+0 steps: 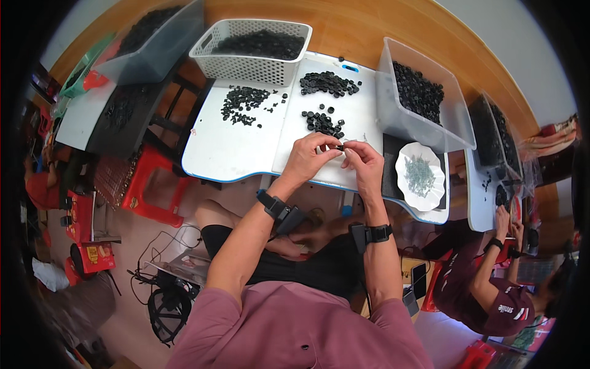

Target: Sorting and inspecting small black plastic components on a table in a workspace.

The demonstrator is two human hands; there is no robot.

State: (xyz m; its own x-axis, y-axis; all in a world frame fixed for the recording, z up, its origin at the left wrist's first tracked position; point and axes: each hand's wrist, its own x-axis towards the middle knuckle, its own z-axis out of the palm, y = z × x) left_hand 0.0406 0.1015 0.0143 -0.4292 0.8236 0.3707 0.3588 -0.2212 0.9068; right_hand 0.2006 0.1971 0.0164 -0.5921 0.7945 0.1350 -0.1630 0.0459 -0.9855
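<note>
White table [236, 150], fingertips meeting

Left hand [305, 158] pinches a small black piece [340, 147] over the table's near side; right hand [366, 167], thumb and finger nearly closed, grips its other end. Looks light, stiff, maybe slippery: take its sides!

Soft, bright light overall, with fisheye-bent edges fading to black.

A small hand-assembly workshop is showing here: a white, blue-edged tabletop [233, 150] is carrying heaps of small black parts [329, 85] around twelve o'clock; a white perforated plastic basket [246, 72] at eleven and a clear plastic bin [409, 125] at two are holding more; a maroon-shirted co-worker [485, 289] is sitting at four.
</note>
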